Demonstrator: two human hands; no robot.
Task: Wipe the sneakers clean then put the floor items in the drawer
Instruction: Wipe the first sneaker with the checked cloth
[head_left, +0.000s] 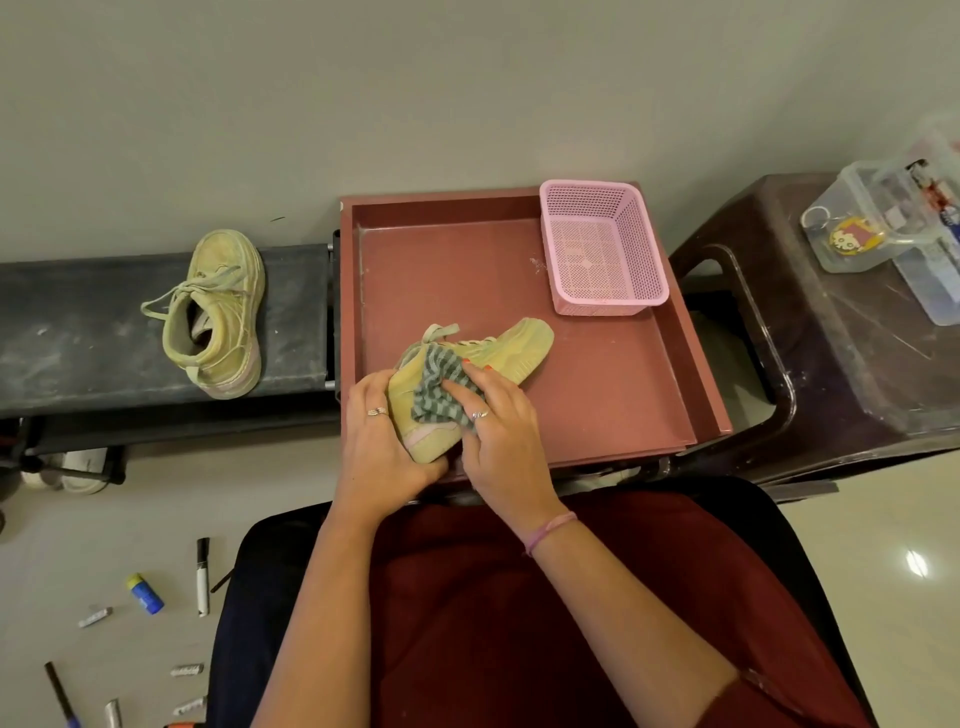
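Sneaker (511, 345) in my grip, tilted over the near part of the open red drawer (613, 405), toe pointing toward the pink basket (600, 249). My left hand (382, 441) is wrapped around its heel end, fingers closed on it. My right hand (498, 431) presses a grey striped cloth (436, 387) against the sneaker's side, fingers closed on the cloth. Pink basket sits in the drawer's far right corner, apart from the sneaker; rest of the drawer floor is bare red.

Second sneaker (215, 312) lies left of the drawer on a dark dusty ledge (78, 332), laces loose, well apart from my hands. Brown stool (810, 374) stands just right of the drawer, with a clear plastic box (883, 223) and a keyring (847, 236) on top.

Floor left of and nearer than the drawer: black-capped marker (202, 577), blue-and-yellow tube (145, 592), small silver batteries (95, 617), a dark pen (61, 693) at the bottom edge. All well apart from the drawer. My lap in dark red cloth sits between me and the drawer front.
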